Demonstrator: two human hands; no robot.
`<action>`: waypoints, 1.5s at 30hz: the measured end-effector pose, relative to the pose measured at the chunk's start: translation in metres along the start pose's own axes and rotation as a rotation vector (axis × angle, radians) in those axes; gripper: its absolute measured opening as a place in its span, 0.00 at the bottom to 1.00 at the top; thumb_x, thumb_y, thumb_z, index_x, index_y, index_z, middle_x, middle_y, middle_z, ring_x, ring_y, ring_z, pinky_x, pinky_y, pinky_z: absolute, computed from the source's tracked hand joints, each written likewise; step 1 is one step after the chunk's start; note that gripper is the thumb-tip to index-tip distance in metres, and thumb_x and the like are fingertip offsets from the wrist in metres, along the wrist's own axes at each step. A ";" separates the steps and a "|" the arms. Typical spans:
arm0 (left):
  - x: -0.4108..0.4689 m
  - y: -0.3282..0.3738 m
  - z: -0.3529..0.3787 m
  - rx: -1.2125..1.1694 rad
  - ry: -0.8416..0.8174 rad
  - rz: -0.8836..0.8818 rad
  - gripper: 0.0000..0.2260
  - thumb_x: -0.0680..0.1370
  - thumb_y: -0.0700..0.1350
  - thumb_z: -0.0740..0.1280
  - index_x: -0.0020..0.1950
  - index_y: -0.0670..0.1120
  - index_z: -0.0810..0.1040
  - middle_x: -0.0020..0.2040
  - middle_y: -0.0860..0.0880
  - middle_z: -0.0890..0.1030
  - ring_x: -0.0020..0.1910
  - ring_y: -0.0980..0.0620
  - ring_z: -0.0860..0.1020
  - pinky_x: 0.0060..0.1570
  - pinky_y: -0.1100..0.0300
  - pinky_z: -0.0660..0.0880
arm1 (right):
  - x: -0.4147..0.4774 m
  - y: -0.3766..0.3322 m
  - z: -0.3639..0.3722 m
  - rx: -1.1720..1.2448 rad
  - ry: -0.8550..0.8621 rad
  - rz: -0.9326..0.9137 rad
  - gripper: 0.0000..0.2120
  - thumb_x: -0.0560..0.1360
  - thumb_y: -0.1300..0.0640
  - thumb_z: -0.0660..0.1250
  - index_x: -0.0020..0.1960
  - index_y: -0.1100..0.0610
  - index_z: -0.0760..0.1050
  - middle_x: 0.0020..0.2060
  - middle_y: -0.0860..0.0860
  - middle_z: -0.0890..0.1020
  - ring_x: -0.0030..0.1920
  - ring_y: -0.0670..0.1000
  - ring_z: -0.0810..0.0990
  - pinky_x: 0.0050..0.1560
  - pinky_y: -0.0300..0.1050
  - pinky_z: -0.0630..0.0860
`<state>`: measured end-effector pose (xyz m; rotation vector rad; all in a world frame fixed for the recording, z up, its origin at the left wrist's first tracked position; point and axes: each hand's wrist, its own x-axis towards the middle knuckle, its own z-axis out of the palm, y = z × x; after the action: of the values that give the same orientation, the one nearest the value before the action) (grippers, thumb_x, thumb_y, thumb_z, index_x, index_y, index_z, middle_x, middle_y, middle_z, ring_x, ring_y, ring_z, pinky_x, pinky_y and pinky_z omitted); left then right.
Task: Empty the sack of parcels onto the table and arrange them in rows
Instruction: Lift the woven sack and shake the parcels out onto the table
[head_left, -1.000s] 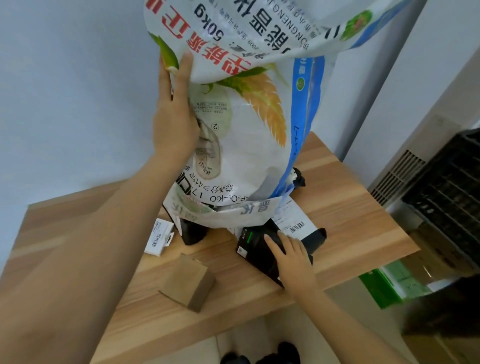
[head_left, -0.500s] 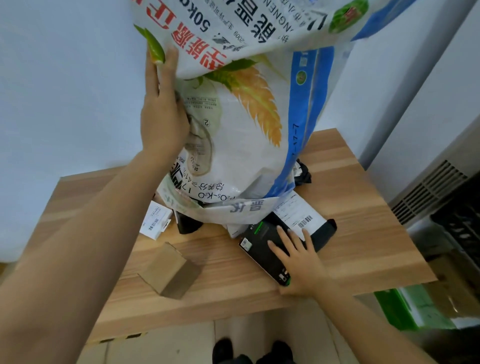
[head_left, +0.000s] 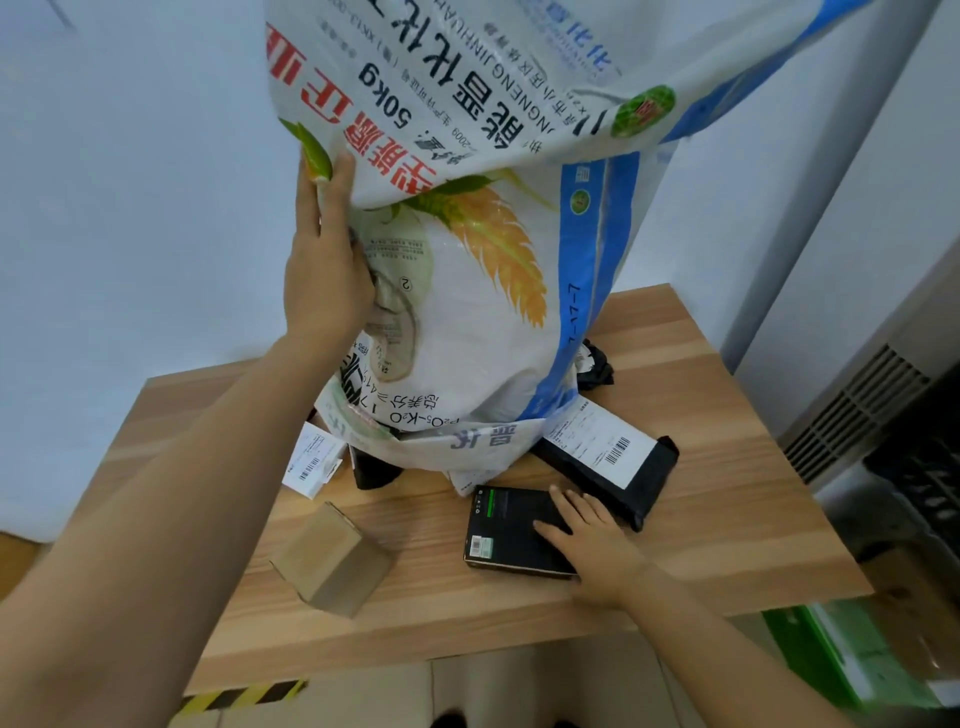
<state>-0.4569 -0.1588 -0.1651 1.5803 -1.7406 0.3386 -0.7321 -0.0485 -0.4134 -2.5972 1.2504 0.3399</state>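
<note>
Sack (head_left: 483, 322): large white woven bag printed with red and black characters, a yellow grain ear and a blue side stripe; held upside down, mouth resting low over the middle of the bench, upper part folded over toward the camera.
Bench (head_left: 727, 509): pale wood-grain top set against a light wall; carries the sack mouth and the parcels.
Left hand (head_left: 324, 270): raised against the sack's left side; fingers (head_left: 340, 171) held close together and pinching the folded edge of the sack, palm pressed to the fabric.
Right hand (head_left: 597, 535): laid flat on the black box, fingers spread across its top face, not curled round it.
Black box (head_left: 506, 530): flat, dark, with green markings on its left end; lies on the bench just in front of the sack mouth, near the front edge.
Black mailer (head_left: 618, 467): soft dark parcel with a white barcode label, lying slantwise, one end under the sack mouth, touching or nearly touching the black box.
Cardboard box (head_left: 332, 558): small plain brown carton, front left, apart from the others.
White box (head_left: 311, 460): small, with a barcode, just left of the sack mouth.
Dark parcel (head_left: 371, 470): partly hidden under the sack mouth; its shape is not clear.
Black bundle (head_left: 595, 366): crumpled dark wrapping behind the sack on the right, possibly another parcel.
</note>
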 end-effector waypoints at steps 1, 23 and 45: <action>0.000 0.000 0.000 -0.001 -0.005 -0.003 0.30 0.78 0.37 0.57 0.78 0.53 0.54 0.79 0.45 0.52 0.52 0.39 0.77 0.38 0.54 0.74 | 0.001 -0.006 -0.007 0.053 0.051 0.009 0.36 0.75 0.49 0.65 0.78 0.48 0.51 0.78 0.58 0.41 0.78 0.59 0.43 0.74 0.51 0.35; 0.003 -0.089 -0.055 -0.240 -0.137 0.137 0.33 0.77 0.34 0.61 0.78 0.54 0.54 0.79 0.45 0.51 0.52 0.41 0.76 0.38 0.48 0.77 | 0.113 -0.101 -0.248 0.875 1.260 0.722 0.10 0.80 0.62 0.59 0.39 0.61 0.69 0.39 0.59 0.76 0.39 0.54 0.72 0.36 0.41 0.60; -0.017 -0.164 -0.040 -0.428 -0.435 0.338 0.35 0.73 0.67 0.47 0.77 0.57 0.43 0.79 0.50 0.42 0.71 0.46 0.65 0.60 0.48 0.74 | 0.092 -0.150 -0.363 0.135 0.786 0.964 0.54 0.59 0.28 0.72 0.76 0.46 0.52 0.78 0.55 0.38 0.76 0.62 0.36 0.71 0.66 0.37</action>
<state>-0.2900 -0.1533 -0.1952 1.0995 -2.2367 -0.2309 -0.5199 -0.1383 -0.0820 -1.8339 2.6053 -0.6702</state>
